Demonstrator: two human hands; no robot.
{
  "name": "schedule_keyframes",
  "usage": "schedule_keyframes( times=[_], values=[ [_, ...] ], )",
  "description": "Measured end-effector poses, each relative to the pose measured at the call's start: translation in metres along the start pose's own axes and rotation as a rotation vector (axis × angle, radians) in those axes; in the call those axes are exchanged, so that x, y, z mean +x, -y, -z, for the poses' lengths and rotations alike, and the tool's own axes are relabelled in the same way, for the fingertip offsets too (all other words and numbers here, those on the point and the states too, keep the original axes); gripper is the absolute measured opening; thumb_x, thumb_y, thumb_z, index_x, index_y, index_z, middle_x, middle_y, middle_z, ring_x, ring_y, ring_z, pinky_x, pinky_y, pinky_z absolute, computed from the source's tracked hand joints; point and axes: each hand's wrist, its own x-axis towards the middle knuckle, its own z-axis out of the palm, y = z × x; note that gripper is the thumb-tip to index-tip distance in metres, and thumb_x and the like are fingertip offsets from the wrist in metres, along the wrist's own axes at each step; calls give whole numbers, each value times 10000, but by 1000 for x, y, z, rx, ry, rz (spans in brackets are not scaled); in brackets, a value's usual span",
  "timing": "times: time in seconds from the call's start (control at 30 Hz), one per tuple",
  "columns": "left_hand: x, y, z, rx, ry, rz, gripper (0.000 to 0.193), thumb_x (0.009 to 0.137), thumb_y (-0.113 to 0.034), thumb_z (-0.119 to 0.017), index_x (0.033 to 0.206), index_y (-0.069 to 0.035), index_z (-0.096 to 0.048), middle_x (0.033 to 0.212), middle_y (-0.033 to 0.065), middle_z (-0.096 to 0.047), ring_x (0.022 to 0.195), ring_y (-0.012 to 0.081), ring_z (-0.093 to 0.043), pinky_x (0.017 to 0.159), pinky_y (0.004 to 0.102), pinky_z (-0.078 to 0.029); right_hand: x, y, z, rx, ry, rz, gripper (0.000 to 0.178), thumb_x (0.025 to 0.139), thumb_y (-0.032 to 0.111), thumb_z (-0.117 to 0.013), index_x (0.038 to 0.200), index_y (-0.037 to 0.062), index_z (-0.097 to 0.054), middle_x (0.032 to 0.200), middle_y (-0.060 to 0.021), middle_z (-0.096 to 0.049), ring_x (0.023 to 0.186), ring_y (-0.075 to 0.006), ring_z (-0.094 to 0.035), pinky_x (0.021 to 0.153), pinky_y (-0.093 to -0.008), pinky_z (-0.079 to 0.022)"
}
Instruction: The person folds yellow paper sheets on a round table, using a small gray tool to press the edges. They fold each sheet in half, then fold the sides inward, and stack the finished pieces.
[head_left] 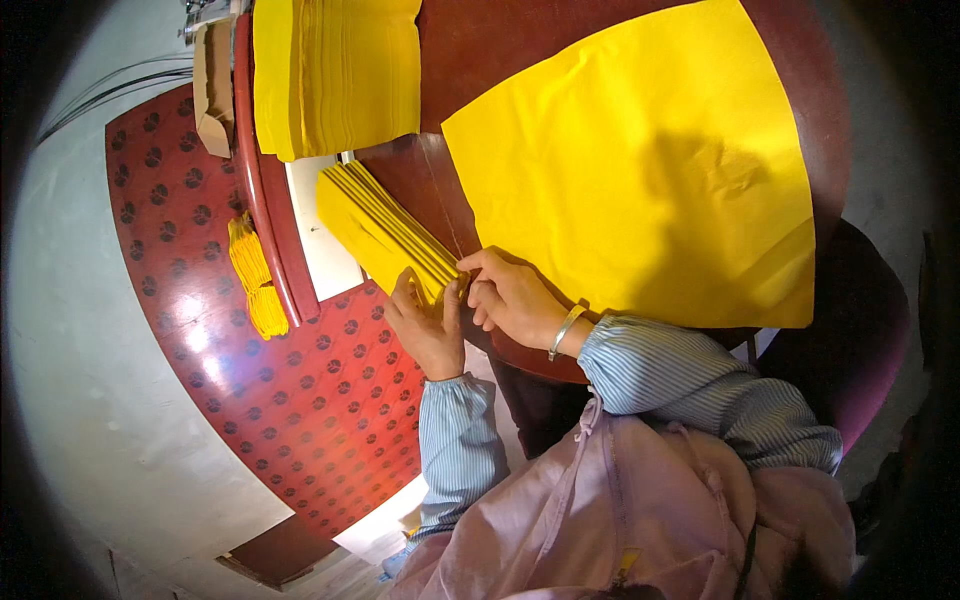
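A yellow sheet (375, 225), pleated into a narrow stack of folds, slants over the table's left edge. My left hand (428, 325) grips its near end from the left, with thumb and fingers around the folds. On the other side of that end, my right hand (515, 300) has its index finger against the pleats and its other fingers curled in. Whether the sheet is paper or thin cloth I cannot tell. Just right of the hands lies a large flat yellow sheet (620, 170), partly in shadow.
A thick stack of yellow sheets (350, 80) sits at the far left of the dark red table (435, 165). Small yellow folded bundles (255, 265) rest on a red patterned surface (330, 400) at the left, near a cardboard piece (214, 90). A purple seat (880, 350) is at the right.
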Motion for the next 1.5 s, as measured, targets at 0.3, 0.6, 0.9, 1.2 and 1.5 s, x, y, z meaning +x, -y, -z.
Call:
schedule_keyframes(
  times=[0.3, 0.6, 0.9, 1.2, 1.5],
  values=[
    [1, -5, 9, 92, 83, -100, 660, 962, -169, -775, 1557, -133, -492, 1204, 199, -572, 1107, 366, -566, 956, 448, -497, 2, -4, -1, 13, -6, -25, 339, 1019, 94, -549, 1325, -52, -536, 789, -173, -709, 661, -283, -736, 655, -406, -598],
    [0, -9, 4, 85, 70, -100, 598, 1011, -202, -697, 1531, -32, -455, 1245, 236, -571, 1114, 403, -571, 962, 473, -496, 4, -4, 2, -91, 120, -83, 425, 1021, 41, -503, 1422, -87, -448, 894, -150, -705, 722, -219, -743, 676, -335, -613],
    [-5, -10, 2, -95, 68, 77, 580, 1069, -241, -614, 1531, 39, -401, 1271, 247, -563, 1160, 378, -602, 984, 461, -531, 5, -4, -1, -139, 83, -55, 368, 985, 159, -581, 1274, -69, -561, 953, -327, -712, 930, -506, -706, 833, -561, -556],
    [-5, -8, 1, -76, 65, 41, 554, 1090, -280, -574, 1513, 46, -427, 1272, 249, -576, 1146, 361, -619, 982, 444, -527, 6, -10, -4, -182, 106, -83, 460, 967, 176, -597, 1319, -117, -555, 947, -359, -710, 943, -507, -714, 853, -560, -565],
    [-6, -15, 4, -125, 72, 85, 549, 1106, -334, -560, 1505, 25, -447, 1250, 225, -592, 1129, 340, -621, 950, 432, -529, 4, -11, -9, 133, 144, -210, 421, 1022, 102, -520, 1383, -110, -489, 799, -191, -742, 623, -240, -739, 582, -367, -615]
  ],
)
